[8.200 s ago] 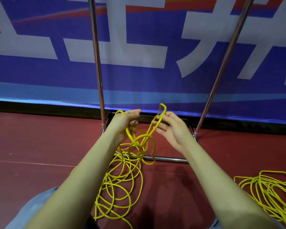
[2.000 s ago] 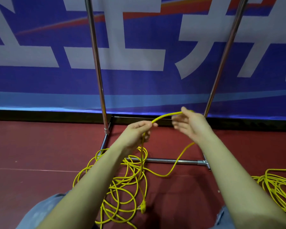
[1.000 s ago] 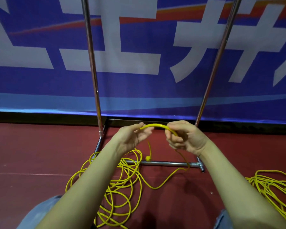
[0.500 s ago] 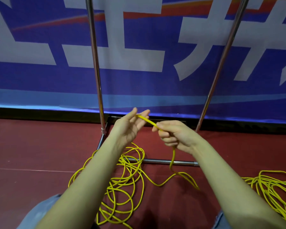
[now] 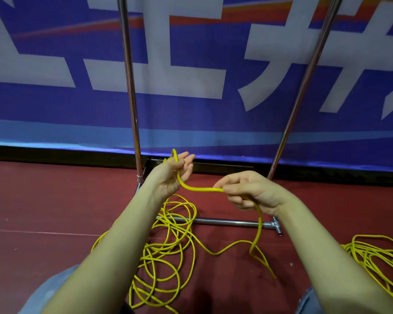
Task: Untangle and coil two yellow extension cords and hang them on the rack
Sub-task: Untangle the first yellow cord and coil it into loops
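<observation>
Yellow extension cord lies in a loose tangle of loops on the dark red floor, partly draped over the chrome base bar of the rack, and one strand rises from it into both hands. The left hand holds the cord with thumb and curled fingers, the index and middle fingers partly extended, a short loop of cord poking up above them. From there the strand dips and runs level to the right hand, whose fingers are curled round it in a pinch at the fingertips; below that hand the cord drops to the floor and doubles back toward the tangle. A second yellow extension cord sits in its own heap at the right edge, well apart from the first. Two chrome uprights of the rack stand behind the hands (their tops are out of view). Behind them hangs a blue banner with large white characters, cropped too much to read, and a red-orange stripe near the top. Blue denim shows at the bottom corners.
</observation>
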### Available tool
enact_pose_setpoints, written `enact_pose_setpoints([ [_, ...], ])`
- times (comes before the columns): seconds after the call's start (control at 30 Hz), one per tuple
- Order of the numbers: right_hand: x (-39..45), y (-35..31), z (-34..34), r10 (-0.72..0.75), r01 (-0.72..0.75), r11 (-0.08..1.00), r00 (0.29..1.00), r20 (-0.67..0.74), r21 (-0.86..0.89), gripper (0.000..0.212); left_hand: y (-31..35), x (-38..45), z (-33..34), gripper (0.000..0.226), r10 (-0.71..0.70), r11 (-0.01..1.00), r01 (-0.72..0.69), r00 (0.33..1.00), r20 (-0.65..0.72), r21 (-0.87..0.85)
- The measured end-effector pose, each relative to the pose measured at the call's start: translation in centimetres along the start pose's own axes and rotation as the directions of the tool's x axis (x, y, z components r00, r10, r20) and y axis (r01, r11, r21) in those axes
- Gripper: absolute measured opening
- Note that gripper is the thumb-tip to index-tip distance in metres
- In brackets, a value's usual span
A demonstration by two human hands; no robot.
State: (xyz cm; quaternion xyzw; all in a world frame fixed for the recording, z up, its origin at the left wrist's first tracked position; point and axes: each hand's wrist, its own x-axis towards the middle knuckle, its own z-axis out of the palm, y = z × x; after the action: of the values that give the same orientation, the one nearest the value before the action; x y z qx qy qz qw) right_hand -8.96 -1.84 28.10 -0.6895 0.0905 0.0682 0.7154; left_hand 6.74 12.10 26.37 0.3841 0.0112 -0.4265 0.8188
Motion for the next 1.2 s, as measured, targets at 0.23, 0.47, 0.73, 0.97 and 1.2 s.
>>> enact_pose_setpoints([
  [0.23, 0.8, 1.2, -1.0, -0.139, 0.055, 0.973, 0.915, -0.378, -0.223, 0.012, 1.5, -1.6, 0.2, 0.024, 0.119, 0.911, -0.215, 0.954, 0.274, 0.353],
  [0.47, 1.3, 2.7, -0.8, -0.120, -0.051, 0.937, 0.883, -0.454, -0.347, 0.024, 1.8, -2.6, 0.7, 0.026, 0.151, 0.903, -0.288, 0.908, 0.392, 0.319],
  [0.73, 1.8, 1.0, -0.9, 0.016, 0.183, 0.944, 0.807, -0.590, 0.275, 0.017, 1.4, -2.8, 0.5, 0.051, -0.100, 0.860, -0.176, 0.862, 0.498, 0.478],
  [0.97, 1.9, -1.8, -0.1, 0.168, 0.271, 0.617, 0.872, -0.460, 0.739, 0.012, -1.8, -2.3, 0.5, 0.039, -0.391, 0.455, -0.172, 0.843, 0.369, 0.874],
  [1.2, 2.1, -2.6, -0.2, 0.073, 0.398, 0.434, 0.879, -0.471, 0.809, 0.033, -3.9, -2.0, 0.8, 0.020, -0.175, 0.375, -0.379, 0.867, 0.466, 0.846],
])
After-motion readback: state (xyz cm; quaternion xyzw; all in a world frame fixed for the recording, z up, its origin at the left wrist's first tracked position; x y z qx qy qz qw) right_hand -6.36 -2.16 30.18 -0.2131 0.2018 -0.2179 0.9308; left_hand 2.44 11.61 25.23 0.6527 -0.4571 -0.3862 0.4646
